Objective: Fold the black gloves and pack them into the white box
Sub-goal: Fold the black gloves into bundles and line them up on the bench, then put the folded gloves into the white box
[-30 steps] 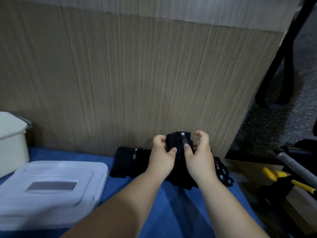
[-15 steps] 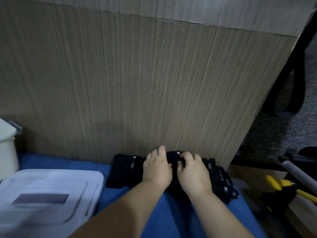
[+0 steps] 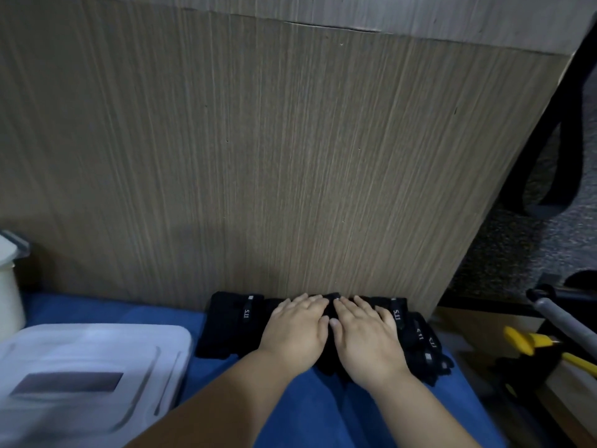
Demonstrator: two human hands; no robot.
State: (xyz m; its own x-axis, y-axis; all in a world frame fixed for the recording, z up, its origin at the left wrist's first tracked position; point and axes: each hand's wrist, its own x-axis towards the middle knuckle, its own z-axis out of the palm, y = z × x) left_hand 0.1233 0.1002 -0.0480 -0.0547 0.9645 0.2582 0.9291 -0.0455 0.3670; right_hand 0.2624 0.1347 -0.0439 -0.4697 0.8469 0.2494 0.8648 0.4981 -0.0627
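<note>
The left hand (image 3: 295, 329) and right hand (image 3: 365, 337) lie side by side with fingers straight, neither closing a grip. They press flat on the black gloves (image 3: 231, 321), whose row runs left to right along the far wooden panel (image 3: 290, 156). The white box (image 3: 8, 292) stands well apart at the far left, on the left hand's side, with a white lid (image 3: 90, 367) just nearer.

Office-like workroom, wood-grain laminate desk panel (image 3: 290, 156) fills twelve o'clock, speckled carpet (image 3: 517, 253) at three o'clock, yellow-handled tool (image 3: 517, 338) at four o'clock
</note>
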